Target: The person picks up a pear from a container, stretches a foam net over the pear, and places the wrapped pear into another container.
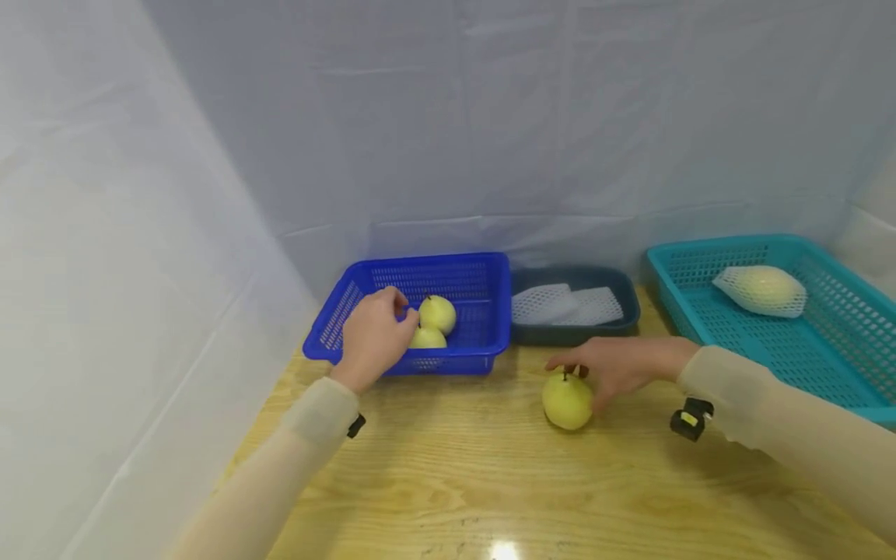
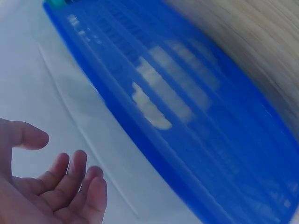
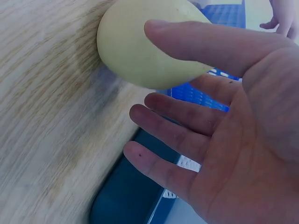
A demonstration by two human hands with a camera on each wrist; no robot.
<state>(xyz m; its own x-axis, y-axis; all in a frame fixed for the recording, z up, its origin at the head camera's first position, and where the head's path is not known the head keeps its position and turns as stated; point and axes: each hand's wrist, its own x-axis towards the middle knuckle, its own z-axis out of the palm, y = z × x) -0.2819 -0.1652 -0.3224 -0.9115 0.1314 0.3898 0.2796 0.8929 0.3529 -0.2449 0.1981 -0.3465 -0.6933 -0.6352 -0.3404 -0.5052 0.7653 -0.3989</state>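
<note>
My right hand [image 1: 616, 367] holds a yellow-green pear [image 1: 568, 402] over the wooden table. In the right wrist view the thumb [image 3: 187, 39] lies across the pear [image 3: 140, 51] and the index finger is partly hidden behind it, while the other fingers stretch out beside it. My left hand [image 1: 378, 330] hovers over the left side of a blue basket [image 1: 500, 311], its fingers loosely bent and nothing between them in the left wrist view. Two pears sit inside that basket, a rear one [image 1: 438, 315] and a front one [image 1: 427, 337] partly covered by the hand and rim.
A dark tray [image 1: 574, 336] with white foam net sleeves [image 1: 560, 303] adjoins the blue basket. On the right stands a teal basket [image 1: 700, 327] containing one pear in a foam net [image 1: 766, 291]. White sheeting [image 1: 490, 117] rises behind the baskets and at the left.
</note>
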